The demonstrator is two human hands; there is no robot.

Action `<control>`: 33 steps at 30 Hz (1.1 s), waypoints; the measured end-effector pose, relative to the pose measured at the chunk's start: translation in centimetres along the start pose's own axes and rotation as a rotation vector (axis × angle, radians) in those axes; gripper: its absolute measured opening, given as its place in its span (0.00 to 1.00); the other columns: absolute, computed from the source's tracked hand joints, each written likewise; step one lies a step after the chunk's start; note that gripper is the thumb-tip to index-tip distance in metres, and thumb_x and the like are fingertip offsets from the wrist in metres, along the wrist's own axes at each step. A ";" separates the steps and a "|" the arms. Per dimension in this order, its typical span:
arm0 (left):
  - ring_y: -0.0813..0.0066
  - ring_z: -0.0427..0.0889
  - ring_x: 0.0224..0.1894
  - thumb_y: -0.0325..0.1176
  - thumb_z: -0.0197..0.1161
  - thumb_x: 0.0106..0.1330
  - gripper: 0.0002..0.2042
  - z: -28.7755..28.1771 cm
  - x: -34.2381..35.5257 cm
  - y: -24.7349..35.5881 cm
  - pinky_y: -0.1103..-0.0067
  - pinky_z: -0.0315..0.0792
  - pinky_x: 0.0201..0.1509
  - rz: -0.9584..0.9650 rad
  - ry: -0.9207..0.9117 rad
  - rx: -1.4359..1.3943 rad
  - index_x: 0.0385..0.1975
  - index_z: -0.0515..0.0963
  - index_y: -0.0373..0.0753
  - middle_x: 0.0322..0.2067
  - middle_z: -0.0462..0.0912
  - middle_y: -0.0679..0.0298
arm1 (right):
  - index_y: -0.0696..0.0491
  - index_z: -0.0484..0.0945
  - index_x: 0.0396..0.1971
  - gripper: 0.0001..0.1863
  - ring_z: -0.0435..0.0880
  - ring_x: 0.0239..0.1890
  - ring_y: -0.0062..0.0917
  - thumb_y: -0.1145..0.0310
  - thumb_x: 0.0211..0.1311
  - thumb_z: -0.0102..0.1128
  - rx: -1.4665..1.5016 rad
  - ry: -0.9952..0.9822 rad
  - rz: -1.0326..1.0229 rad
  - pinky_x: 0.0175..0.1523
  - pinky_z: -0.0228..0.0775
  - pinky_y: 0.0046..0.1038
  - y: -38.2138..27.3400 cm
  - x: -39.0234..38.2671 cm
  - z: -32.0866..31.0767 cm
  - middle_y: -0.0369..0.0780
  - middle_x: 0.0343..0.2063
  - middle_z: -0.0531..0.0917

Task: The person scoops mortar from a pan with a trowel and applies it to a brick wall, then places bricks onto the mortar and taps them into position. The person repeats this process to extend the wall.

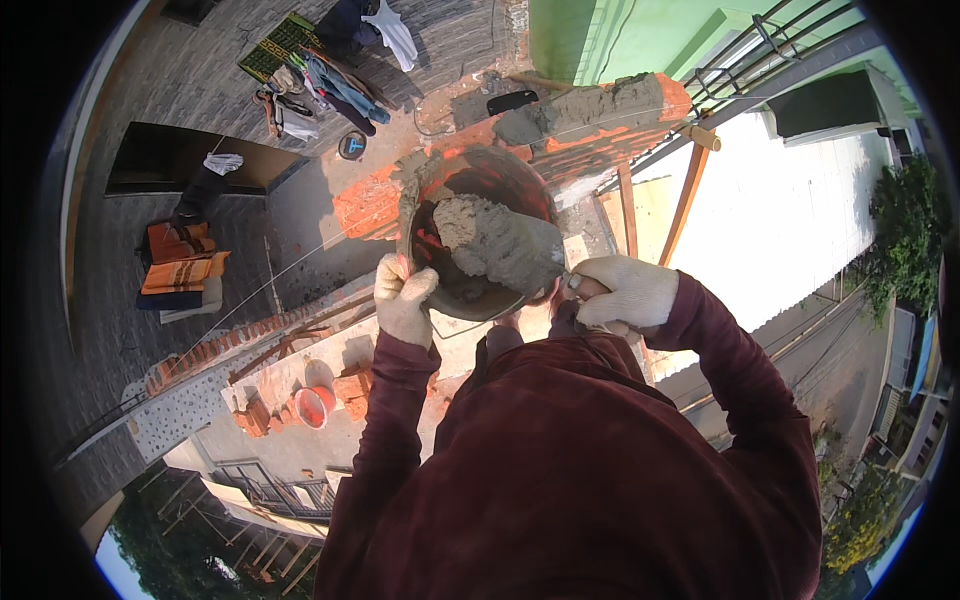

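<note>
My left hand [405, 300], in a pale knit glove, is closed on the near-left rim of a dark, mortar-smeared bucket [408, 215]. Similarly gloved, my right hand [625, 290] is closed around the handle of a trowel [556, 262] at the bucket's right side. A thick heap of grey wet mortar [485, 235] lies along the blade, over the bucket's mouth. Most of the handle is hidden by my fingers. Just beyond the bucket runs a red brick wall [650, 112], its top partly spread with grey mortar.
A red bucket [314, 407] stands by stacked bricks [352, 390] at lower left. A string line [300, 258] crosses to the wall. Wooden props [688, 200] and a white sheet roof [780, 220] lie right, above a street. Clothes [340, 88] hang at the back left.
</note>
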State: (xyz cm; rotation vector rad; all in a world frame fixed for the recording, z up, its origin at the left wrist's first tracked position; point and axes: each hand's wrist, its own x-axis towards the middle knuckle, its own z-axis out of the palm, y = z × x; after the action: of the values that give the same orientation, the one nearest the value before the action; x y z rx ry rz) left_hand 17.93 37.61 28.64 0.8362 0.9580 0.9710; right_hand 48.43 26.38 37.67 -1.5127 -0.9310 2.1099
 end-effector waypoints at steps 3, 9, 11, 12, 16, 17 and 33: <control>0.79 0.80 0.37 0.19 0.61 0.60 0.09 0.4 -0.8 0.7 0.80 0.75 0.45 -0.062 0.049 0.016 0.37 0.74 0.40 0.36 0.81 0.67 | 0.61 0.74 0.38 0.11 0.74 0.14 0.18 0.69 0.64 0.60 0.139 0.116 -0.124 0.19 0.65 0.22 2.0 -0.6 0.2 0.33 0.16 0.74; 0.79 0.78 0.39 0.17 0.57 0.59 0.10 -1.2 -1.7 -0.5 0.77 0.76 0.49 -0.073 -0.046 0.107 0.34 0.70 0.42 0.37 0.79 0.68 | 0.59 0.75 0.45 0.13 0.76 0.19 0.19 0.67 0.68 0.64 0.597 0.440 -0.461 0.22 0.70 0.25 4.4 2.6 -2.1 0.36 0.25 0.76; 0.80 0.77 0.36 0.15 0.58 0.58 0.13 -1.8 -1.9 -0.4 0.78 0.75 0.48 -0.105 -0.027 0.133 0.31 0.66 0.45 0.34 0.77 0.71 | 0.58 0.75 0.43 0.13 0.77 0.21 0.22 0.66 0.67 0.65 0.707 0.589 -0.456 0.25 0.72 0.28 3.7 5.2 -4.4 0.37 0.27 0.77; 0.81 0.77 0.36 0.15 0.58 0.58 0.13 -2.5 -2.2 -0.3 0.79 0.75 0.46 -0.107 -0.011 0.146 0.31 0.66 0.45 0.34 0.77 0.71 | 0.58 0.75 0.42 0.13 0.78 0.22 0.23 0.66 0.67 0.65 0.763 0.649 -0.457 0.26 0.73 0.29 3.6 6.9 -5.7 0.38 0.28 0.77; 0.80 0.77 0.34 0.15 0.57 0.55 0.13 -4.2 -3.3 -0.1 0.79 0.74 0.45 -0.125 0.043 0.154 0.30 0.67 0.46 0.32 0.77 0.72 | 0.56 0.75 0.44 0.11 0.75 0.22 0.19 0.65 0.70 0.62 1.029 0.656 -0.713 0.24 0.70 0.26 3.8 11.9 -12.0 0.34 0.29 0.77; 0.78 0.78 0.36 0.15 0.57 0.55 0.12 -4.4 -3.7 0.0 0.78 0.76 0.46 -0.131 0.074 0.155 0.31 0.68 0.44 0.35 0.78 0.69 | 0.55 0.75 0.44 0.11 0.75 0.22 0.19 0.65 0.70 0.62 1.125 0.610 -0.781 0.24 0.71 0.25 4.2 12.9 -13.8 0.34 0.28 0.77; 0.77 0.78 0.37 0.16 0.56 0.54 0.13 -5.7 -4.1 1.9 0.78 0.76 0.49 -0.132 0.120 0.299 0.34 0.71 0.43 0.37 0.80 0.69 | 0.56 0.76 0.49 0.18 0.74 0.17 0.24 0.55 0.75 0.55 1.101 0.573 -0.988 0.20 0.71 0.28 7.0 11.9 -11.9 0.36 0.24 0.77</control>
State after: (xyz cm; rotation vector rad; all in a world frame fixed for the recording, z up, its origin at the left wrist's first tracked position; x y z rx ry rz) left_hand 11.06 35.34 29.50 0.9577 1.2671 0.7816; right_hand 55.94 32.61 22.23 -0.7022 -0.1089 0.9958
